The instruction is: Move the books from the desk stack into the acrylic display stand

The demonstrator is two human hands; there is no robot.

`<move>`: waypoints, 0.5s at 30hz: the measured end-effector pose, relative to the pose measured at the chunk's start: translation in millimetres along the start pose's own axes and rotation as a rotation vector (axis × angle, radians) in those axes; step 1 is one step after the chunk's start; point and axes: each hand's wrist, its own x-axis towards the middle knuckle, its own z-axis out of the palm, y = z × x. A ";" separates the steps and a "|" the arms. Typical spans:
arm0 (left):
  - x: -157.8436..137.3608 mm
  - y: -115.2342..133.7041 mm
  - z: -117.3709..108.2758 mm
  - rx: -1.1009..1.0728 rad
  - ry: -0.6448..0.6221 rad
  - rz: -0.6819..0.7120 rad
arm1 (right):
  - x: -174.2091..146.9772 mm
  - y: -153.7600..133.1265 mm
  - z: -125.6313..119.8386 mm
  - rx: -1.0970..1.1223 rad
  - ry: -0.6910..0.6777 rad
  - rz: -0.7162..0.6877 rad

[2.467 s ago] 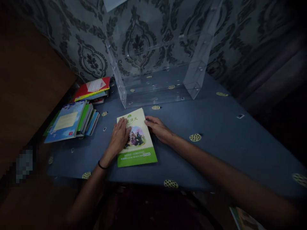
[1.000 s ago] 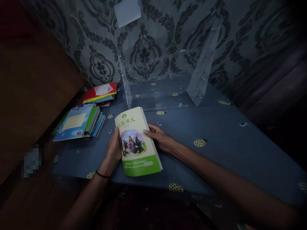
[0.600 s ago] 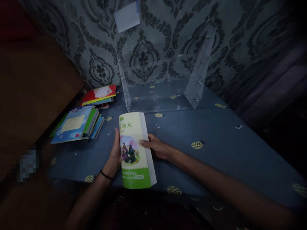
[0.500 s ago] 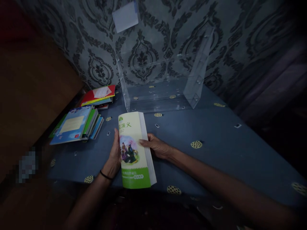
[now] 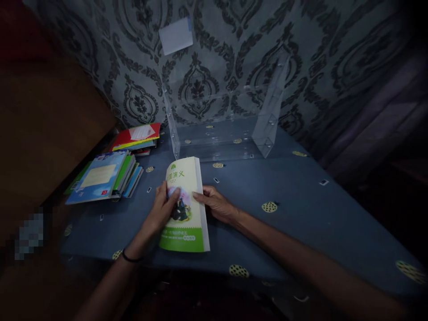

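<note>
Between my two hands is a thick paperback book [image 5: 197,223], its cream and green front cover facing up, with Chinese characters and a round picture of figures. My left hand [image 5: 162,207] grips the spine side, thumb lying over the cover picture. On the page-edge side, my right hand [image 5: 217,203] holds it with the thumb on top and the fingers hidden underneath. The book is tilted over the front part of the table. Behind it stands a clear acrylic rack [image 5: 265,120] with see-through side panels.
A blue tablecloth [image 5: 301,214] with pineapple prints covers the table. At the left lies a stack of books topped by a blue one [image 5: 100,176]; behind it is another pile with a red book [image 5: 138,136]. A white card [image 5: 176,36] is on the patterned wall [image 5: 197,84].
My left thumb has moved from the spine edge onto the cover. The book's lower end has swung a little left and up. My right hand keeps its hold. The view has shifted slightly.
</note>
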 end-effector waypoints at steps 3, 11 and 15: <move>-5.7 7.8 8.6 0.045 0.022 -0.039 | -2.0 -0.6 3.5 -0.002 0.005 -0.004; -19.5 29.8 16.0 -0.126 -0.150 -0.159 | -9.3 0.9 9.4 0.053 -0.009 0.034; -21.0 29.2 14.1 -0.235 -0.192 -0.152 | -8.7 5.1 7.9 0.067 -0.052 0.051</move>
